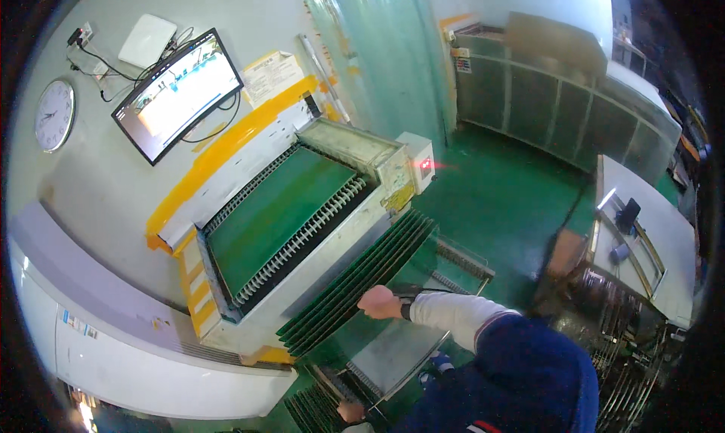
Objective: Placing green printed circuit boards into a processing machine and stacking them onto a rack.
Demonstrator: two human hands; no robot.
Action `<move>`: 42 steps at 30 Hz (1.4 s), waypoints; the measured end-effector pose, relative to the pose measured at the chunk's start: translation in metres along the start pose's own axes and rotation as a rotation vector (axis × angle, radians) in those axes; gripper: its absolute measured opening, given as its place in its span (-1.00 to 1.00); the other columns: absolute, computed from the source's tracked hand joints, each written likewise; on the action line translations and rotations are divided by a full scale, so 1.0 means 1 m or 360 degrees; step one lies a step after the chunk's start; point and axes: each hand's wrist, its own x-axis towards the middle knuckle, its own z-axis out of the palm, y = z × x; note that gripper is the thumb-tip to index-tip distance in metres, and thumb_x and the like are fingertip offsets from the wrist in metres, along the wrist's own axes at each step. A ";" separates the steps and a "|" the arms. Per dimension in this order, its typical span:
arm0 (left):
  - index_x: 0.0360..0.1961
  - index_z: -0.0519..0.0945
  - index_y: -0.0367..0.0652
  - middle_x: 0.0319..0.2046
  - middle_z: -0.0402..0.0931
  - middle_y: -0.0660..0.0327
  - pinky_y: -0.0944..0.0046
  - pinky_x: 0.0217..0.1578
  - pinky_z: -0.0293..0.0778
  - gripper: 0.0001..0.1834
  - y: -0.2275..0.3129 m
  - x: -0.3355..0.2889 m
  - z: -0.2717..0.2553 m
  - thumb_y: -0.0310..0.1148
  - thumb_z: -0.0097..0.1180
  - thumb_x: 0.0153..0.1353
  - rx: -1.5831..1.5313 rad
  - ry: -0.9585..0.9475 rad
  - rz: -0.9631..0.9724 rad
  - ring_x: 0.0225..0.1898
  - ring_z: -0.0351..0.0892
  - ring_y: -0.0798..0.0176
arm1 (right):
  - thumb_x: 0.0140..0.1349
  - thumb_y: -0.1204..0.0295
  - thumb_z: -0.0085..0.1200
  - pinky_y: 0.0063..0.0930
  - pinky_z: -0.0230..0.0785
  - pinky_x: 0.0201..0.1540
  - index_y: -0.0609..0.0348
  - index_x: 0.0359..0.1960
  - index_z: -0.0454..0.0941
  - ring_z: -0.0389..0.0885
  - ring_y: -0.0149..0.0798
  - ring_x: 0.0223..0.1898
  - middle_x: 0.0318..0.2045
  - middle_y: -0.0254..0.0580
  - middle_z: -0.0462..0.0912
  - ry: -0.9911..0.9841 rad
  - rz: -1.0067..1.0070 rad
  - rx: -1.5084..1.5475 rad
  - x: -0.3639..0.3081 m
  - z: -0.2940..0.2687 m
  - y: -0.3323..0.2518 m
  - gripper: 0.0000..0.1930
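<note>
Because the upright green panels [356,283] stand close-set in a row along the front edge of the roller conveyor [298,289], separating one cleanly looks like the main demand of this step. A single green panel [287,212] lies flat on the conveyor, between its rear and front rows of rollers. Right hand [380,303]: fingers curled, narrow, at the outer side of the row, about midway along it; cannot tell whether it grips an edge. Left hand [351,412]: low, beside a second group of dark panels [308,413] beyond the conveyor's front left corner; mostly hidden, grip cannot be told. A metal rack frame [483,273] shows beyond the right end of the row.

Method, as judged: take one panel only, by its edges, fingers off the broad faces. Place the hands well apart along the panel so that it does not sag or twist. Draw it straight out of line with its neighbours; a tilt would likely scrape them. Keep sleeve [447,314] and wrist clear of the adjacent edges.
</note>
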 end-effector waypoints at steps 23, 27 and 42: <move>-0.14 0.42 -0.39 -0.11 0.38 -0.16 -0.05 -0.12 0.50 -0.51 0.033 -0.012 -0.082 -0.23 0.18 -0.01 -0.0224 -0.0717 0.0169 -0.13 0.51 -0.20 | 0.12 0.46 0.22 -0.43 0.46 -0.23 0.28 -0.25 0.63 0.64 -0.32 -0.32 -0.39 -0.23 0.67 0.0873 0.0364 0.1411 -0.066 -0.305 -0.023 -0.81; -0.11 0.41 -0.38 -0.11 0.37 -0.21 -0.08 -0.14 0.51 -0.50 -0.051 0.008 -0.022 -0.21 0.16 0.03 -0.0915 -0.0461 -0.0051 -0.13 0.51 -0.25 | 0.15 0.53 0.17 -0.27 0.50 -0.11 0.24 0.02 0.50 0.63 -0.21 -0.20 -0.15 -0.20 0.64 0.0825 0.0449 0.2914 -0.052 -0.276 -0.046 -0.63; -0.01 0.45 -0.22 -0.15 0.40 -0.13 -0.07 -0.17 0.51 -0.48 0.024 -0.023 -0.079 -0.17 0.21 0.05 -0.0367 -0.0462 0.0110 -0.16 0.51 -0.19 | 0.13 0.59 0.12 -0.32 0.41 -0.19 0.13 0.01 0.50 0.54 -0.24 -0.26 -0.14 -0.25 0.59 0.0476 0.0880 0.3049 -0.107 -0.077 -0.034 -0.63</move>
